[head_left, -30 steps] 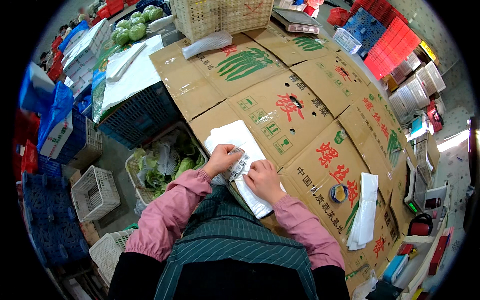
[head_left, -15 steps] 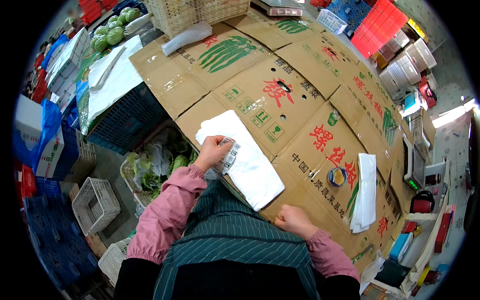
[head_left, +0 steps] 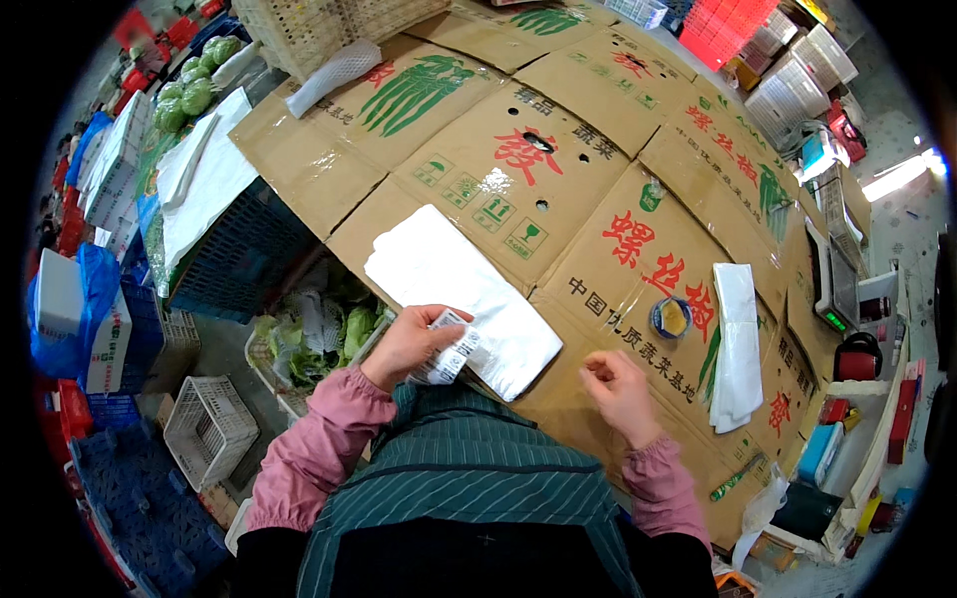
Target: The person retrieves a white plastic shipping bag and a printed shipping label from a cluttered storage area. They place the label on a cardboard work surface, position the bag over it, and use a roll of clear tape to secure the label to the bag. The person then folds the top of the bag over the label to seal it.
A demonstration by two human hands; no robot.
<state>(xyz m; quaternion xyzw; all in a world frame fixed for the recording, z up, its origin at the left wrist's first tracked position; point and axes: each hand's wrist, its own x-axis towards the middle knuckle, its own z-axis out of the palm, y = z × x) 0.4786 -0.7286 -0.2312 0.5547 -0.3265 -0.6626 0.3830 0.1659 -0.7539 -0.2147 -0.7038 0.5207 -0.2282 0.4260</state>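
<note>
My left hand point(head_left: 411, 344) pinches a strip of printed labels point(head_left: 451, 351), white with dark codes, between thumb and fingers. Under the labels lies a flat stack of white plastic bags point(head_left: 464, 289) on the cardboard, by the table's near edge. My right hand point(head_left: 620, 391) hovers over the cardboard to the right of that stack, thumb and fingertips drawn together; whether anything small is between them is hidden. A small round blue-rimmed container point(head_left: 670, 317) with yellowish contents stands beyond it. Further right rests a second folded stack of white bags point(head_left: 736, 349).
Flattened printed cartons point(head_left: 399, 214) cover the table. A scale point(head_left: 829, 279) stands at its right side, beside a shelf of small items. At the left are a basket of leafy greens point(head_left: 309, 339), a white crate point(head_left: 209, 429) and wrapped green heads point(head_left: 189, 95) on crates.
My right hand has risen from the table edge and moved slightly right and away from me. My left hand has drawn the label strip nearer to me. The view has shifted a little.
</note>
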